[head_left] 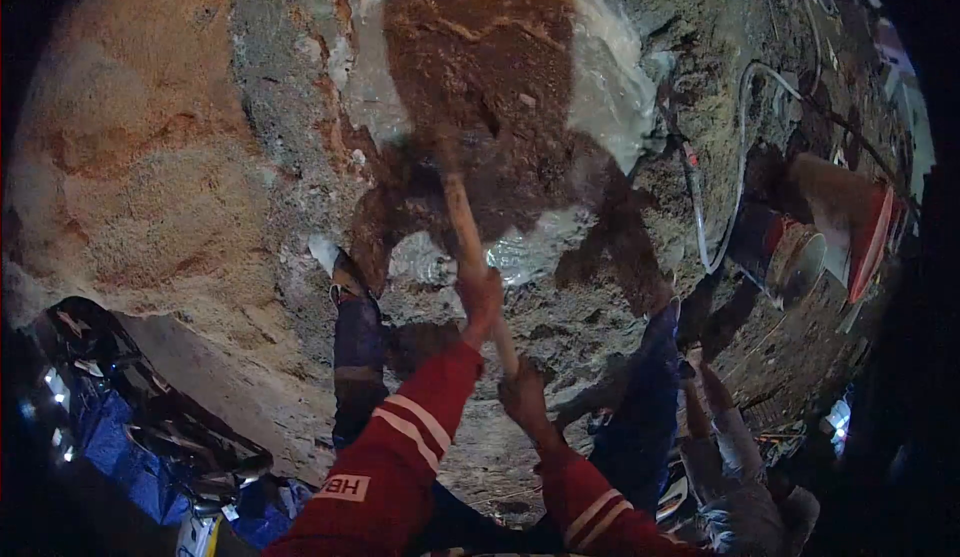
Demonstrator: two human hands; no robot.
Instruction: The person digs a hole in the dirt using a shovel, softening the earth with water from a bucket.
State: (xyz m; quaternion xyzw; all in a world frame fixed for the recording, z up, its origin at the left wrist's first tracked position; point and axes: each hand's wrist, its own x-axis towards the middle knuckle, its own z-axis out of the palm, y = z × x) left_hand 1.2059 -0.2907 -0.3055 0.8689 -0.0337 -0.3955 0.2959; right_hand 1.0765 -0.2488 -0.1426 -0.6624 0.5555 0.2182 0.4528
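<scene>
A long pale wooden handle [463, 219] runs up and away from me toward a dark wet patch of material [485, 77]. My left hand [479, 302] is closed round the middle of the handle. Nearer to me, my right hand [522, 393] grips its lower end. The tool's head is not distinct against the dark patch. Whitish watery puddles [612, 87] lie around that patch. Both my sleeves are red with pale stripes.
Sandy soil [140, 157] rises at the left. A pale hose [742, 147] curves at the right, near a tipped bucket [797, 262] and a reddish container [868, 227]. Another person [745, 502] is low at the right. A motorcycle [150, 397] stands lower left.
</scene>
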